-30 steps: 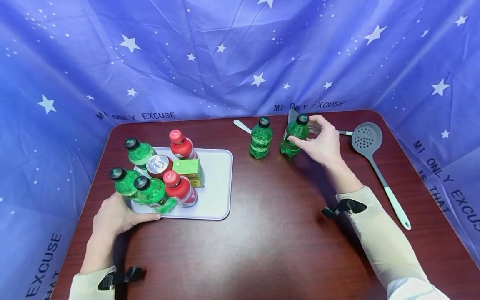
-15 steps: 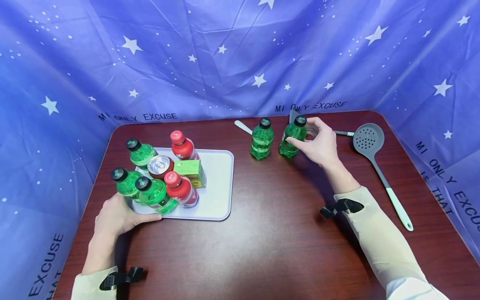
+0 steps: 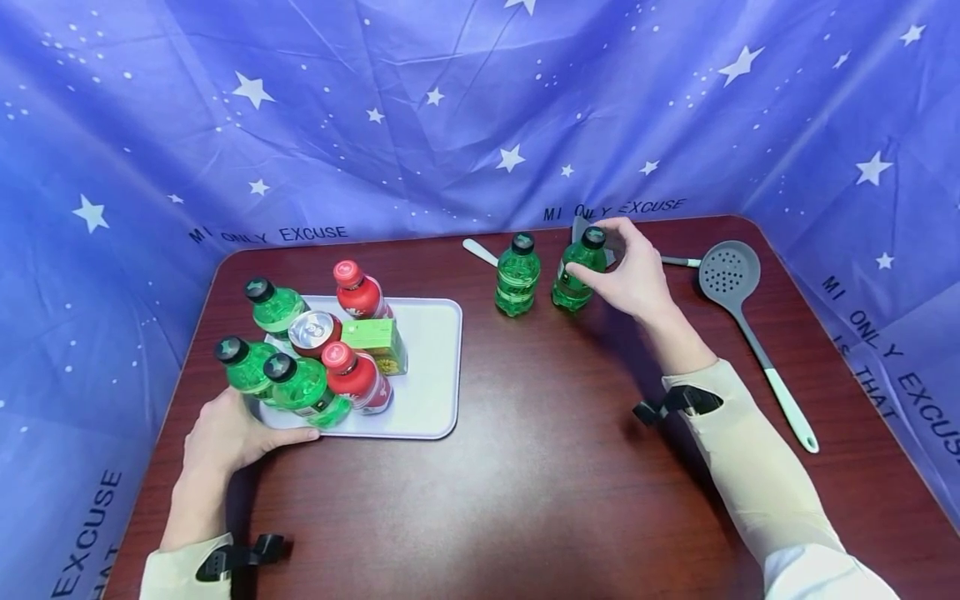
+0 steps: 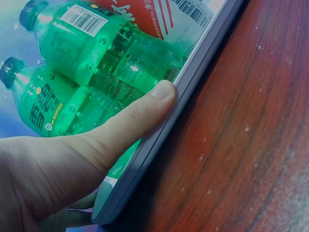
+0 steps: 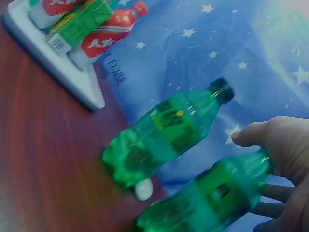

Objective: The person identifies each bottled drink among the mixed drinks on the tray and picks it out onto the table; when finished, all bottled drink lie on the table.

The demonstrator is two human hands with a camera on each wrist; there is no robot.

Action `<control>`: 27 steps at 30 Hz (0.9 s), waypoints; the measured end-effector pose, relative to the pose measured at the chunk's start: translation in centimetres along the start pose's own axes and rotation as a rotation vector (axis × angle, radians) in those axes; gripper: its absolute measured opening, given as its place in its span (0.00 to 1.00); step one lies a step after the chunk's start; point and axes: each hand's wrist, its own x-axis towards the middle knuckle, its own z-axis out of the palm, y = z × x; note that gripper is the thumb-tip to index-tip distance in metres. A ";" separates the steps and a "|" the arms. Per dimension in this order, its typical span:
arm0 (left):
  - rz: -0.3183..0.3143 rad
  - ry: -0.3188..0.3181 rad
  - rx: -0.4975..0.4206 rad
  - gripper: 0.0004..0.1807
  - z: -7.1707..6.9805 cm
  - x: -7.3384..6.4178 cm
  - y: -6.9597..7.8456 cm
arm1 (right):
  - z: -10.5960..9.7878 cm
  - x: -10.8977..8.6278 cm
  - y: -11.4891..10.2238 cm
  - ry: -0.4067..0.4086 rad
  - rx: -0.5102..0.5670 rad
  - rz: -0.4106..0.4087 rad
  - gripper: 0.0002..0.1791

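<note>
My left hand [image 3: 228, 433] grips the near-left corner of a white tray [image 3: 433, 367], thumb along the rim and fingers partly hidden below. On the tray stand three green soda bottles [image 3: 307, 387], two red-capped bottles [image 3: 360, 383], a drink can [image 3: 315, 332] and a green drink carton [image 3: 378, 343]. At the back of the table, my right hand [image 3: 633, 271] is spread around another upright green soda bottle [image 3: 573, 279]. In the right wrist view the thumb [image 5: 253, 134] stands apart from that bottle [image 5: 207, 198]. A similar bottle [image 3: 516, 279] stands just left of it.
A grey slotted skimmer [image 3: 729, 271] with a pale green handle lies at the right. Behind the two standing bottles lie a pale handle [image 3: 480, 252] and a grey utensil head [image 3: 581, 227], partly hidden. A blue starry curtain [image 3: 420, 125] encloses the table.
The right-hand green bottle came slightly left and upright beside the other one, then stayed put. My right fingers have since loosened and lifted from it. My left hand kept its place on the tray.
</note>
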 end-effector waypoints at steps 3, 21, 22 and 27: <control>-0.002 -0.003 0.003 0.69 -0.1 -0.1 -0.1 | -0.2 0.3 -1.3 0.035 0.016 -0.032 0.33; 0.000 0.004 0.011 0.68 -0.3 -0.1 0.1 | 0.5 -0.9 -13.9 0.021 0.400 -0.414 0.29; -0.001 0.001 0.011 0.68 -0.2 -0.1 0.1 | 0.9 -1.1 -14.5 -0.004 0.420 -0.429 0.29; 0.003 0.003 0.018 0.69 0.1 -0.1 -0.1 | 3.9 -2.2 -17.2 -0.133 0.368 -0.471 0.30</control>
